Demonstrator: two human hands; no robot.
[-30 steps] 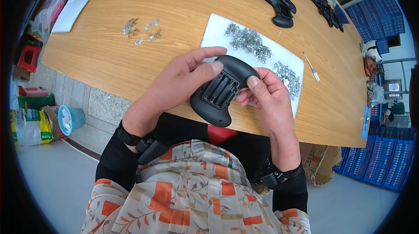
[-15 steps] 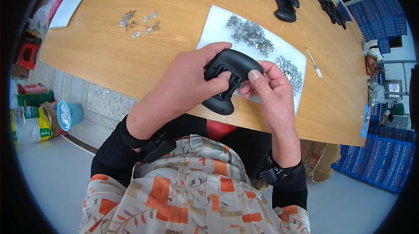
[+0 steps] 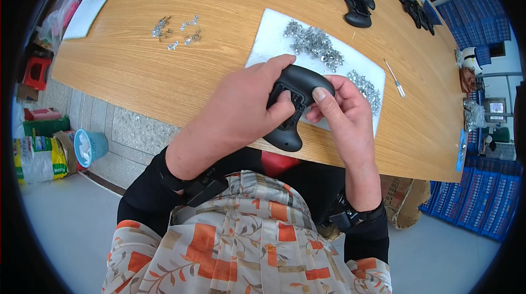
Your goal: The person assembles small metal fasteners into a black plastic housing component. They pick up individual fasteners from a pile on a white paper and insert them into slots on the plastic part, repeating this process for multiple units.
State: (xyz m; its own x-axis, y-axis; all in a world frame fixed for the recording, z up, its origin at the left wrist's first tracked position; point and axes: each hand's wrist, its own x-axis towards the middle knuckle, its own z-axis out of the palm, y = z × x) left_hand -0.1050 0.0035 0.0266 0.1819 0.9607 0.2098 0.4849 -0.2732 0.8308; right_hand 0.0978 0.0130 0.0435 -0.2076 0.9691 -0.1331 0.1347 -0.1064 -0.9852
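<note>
Over the near edge of the rectangular white foam sheet (image 3: 267, 26), the black plastic game controller (image 3: 302, 78) seems best steadied by the right hand's (image 3: 349, 117) thumb-over-fingers pinch, while the half-curled left hand (image 3: 236, 99) grips it, thumb laid squarely into the battery recess (image 3: 296, 99). That hand hides much of the recess; what its thumb tip touches cannot be made out.

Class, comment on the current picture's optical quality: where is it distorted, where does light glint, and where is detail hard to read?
Head view: the wooden table's near edge bows, with black corners framing the picture; head view: the piled metal pieces show small bright glints; head view: the held black controller's recess is dark and partly covered by the left hand.
</note>
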